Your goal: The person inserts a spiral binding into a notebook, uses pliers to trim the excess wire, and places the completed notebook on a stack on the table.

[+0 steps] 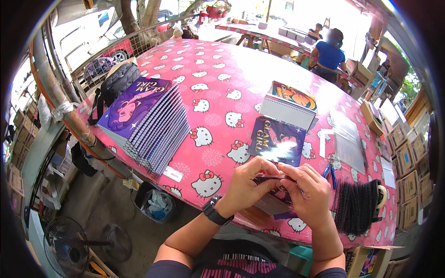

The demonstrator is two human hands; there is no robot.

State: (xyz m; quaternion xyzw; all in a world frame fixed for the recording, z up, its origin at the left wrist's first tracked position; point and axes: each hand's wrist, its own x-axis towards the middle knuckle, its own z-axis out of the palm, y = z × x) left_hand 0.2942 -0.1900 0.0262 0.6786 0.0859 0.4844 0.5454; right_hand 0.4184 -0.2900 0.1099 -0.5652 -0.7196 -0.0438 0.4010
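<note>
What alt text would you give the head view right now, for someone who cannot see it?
Both hands, left hand and right hand, pinch a thin purple booklet at the near edge of a pink cartoon-cat tablecloth. A fanned stack of purple notebooks lies left; black spiral coils right.

The surface is covered in pink cloth patterned with white cartoon cat faces and red bows. The stack of notebooks is purple-covered. The binding coils appear black. A black wristwatch is worn.
</note>
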